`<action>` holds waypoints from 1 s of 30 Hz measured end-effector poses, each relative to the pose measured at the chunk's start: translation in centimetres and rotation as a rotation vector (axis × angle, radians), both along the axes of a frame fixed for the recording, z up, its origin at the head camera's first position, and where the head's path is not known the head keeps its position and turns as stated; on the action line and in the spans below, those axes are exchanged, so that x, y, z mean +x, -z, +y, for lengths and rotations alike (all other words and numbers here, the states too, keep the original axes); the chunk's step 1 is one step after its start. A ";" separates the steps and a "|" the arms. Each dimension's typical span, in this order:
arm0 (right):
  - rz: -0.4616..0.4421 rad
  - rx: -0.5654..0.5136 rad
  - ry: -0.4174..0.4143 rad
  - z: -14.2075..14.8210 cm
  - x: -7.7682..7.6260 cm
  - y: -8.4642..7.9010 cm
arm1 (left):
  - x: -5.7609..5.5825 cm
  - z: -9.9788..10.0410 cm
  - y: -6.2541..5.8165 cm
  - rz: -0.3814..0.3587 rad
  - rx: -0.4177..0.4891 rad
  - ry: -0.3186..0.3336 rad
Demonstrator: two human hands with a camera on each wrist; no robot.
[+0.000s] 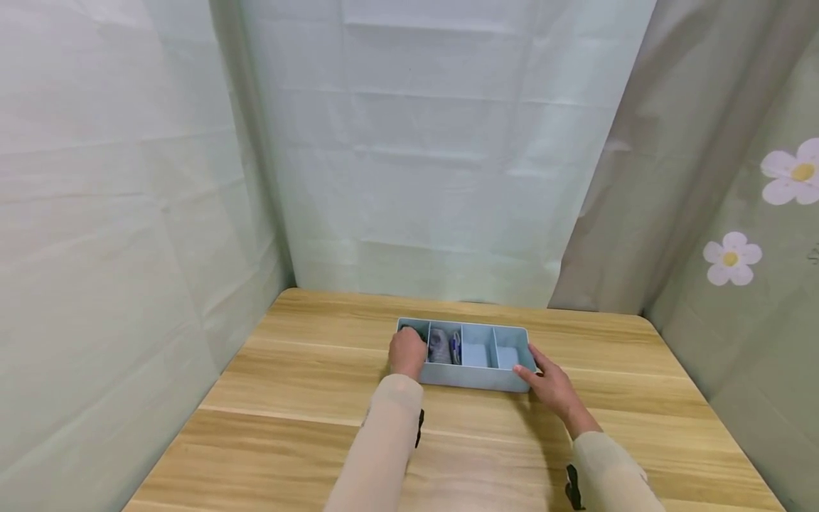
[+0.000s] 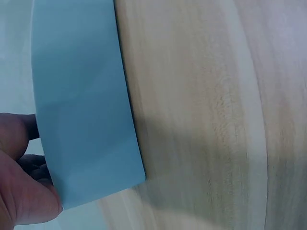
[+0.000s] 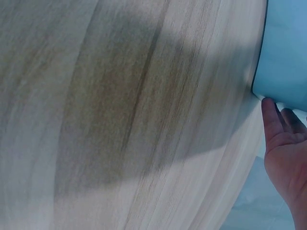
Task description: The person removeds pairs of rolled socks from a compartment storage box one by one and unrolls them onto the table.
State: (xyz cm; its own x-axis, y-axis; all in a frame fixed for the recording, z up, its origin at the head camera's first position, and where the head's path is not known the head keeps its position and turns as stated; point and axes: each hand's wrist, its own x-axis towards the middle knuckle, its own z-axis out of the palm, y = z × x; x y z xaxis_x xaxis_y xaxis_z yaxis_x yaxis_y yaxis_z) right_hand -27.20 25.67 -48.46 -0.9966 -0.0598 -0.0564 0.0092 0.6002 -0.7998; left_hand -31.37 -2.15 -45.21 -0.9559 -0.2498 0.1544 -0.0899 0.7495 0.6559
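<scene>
A light blue four-compartment storage box (image 1: 473, 377) stands on the wooden table. My left hand (image 1: 407, 353) reaches over the front rim into the leftmost compartment, fingers bent down around a dark bundle (image 1: 419, 331) that it mostly hides. In the left wrist view, the thumb lies at the box's lower corner and the fingers are in shadow. Beside it, the second compartment holds a grey rolled sock (image 1: 439, 346) and a blue-and-white folded piece (image 1: 456, 348). My right hand (image 1: 552, 384) holds the box's right end, thumb at the front rim, fingers along the end wall (image 3: 288, 62).
Two bare compartments (image 1: 476, 346) make up the right half of the box. The wood-grain table (image 1: 307, 398) extends around it. Pale curtains (image 1: 422, 178) hang behind and at both sides, with flowers printed on the right one.
</scene>
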 end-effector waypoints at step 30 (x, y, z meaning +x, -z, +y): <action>-0.024 -0.026 -0.008 -0.3 -0.2 0.1 | -0.8 -1.8 1.4 0.107 0.221 0.020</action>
State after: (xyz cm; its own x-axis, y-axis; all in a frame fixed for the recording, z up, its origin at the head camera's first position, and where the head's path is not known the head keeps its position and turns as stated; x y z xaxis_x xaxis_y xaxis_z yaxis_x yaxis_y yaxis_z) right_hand -27.37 25.33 -48.59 -0.9944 -0.0697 -0.0791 0.0242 0.5789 -0.8150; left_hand -32.21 -3.97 -46.56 -0.9423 -0.2699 0.1983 0.0021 0.5874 0.8093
